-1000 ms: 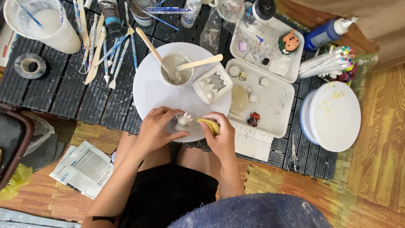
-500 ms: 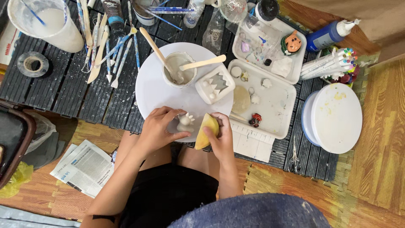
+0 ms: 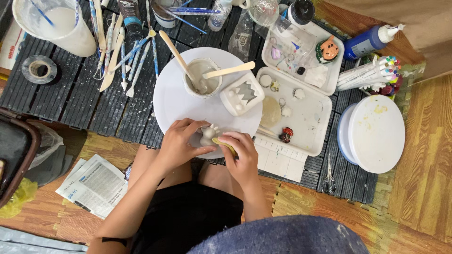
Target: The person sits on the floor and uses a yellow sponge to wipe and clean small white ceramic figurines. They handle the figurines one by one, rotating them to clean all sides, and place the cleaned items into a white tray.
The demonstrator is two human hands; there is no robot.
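Note:
My left hand (image 3: 180,141) grips a small grey clay figure (image 3: 207,135) with little spikes, held at the near edge of a round white turntable (image 3: 175,96). My right hand (image 3: 241,151) presses a yellow sponge (image 3: 222,142) against the figure's right side. Behind them on the turntable stand a clay cup (image 3: 202,77) with two wooden sticks in it and a white square clay piece (image 3: 242,94) with jagged cut-outs.
Modelling tools (image 3: 120,47) and a bucket of slip (image 3: 54,23) lie at the back left of the dark slatted board. White trays (image 3: 301,110) with small pieces sit to the right, beside a second white turntable (image 3: 376,131), markers (image 3: 369,73) and a blue bottle (image 3: 369,41). Newspaper (image 3: 92,184) lies on the floor.
The right hand has brought the yellow sponge down from an upright hold onto the clay figure. Both hands have closed in around the figure.

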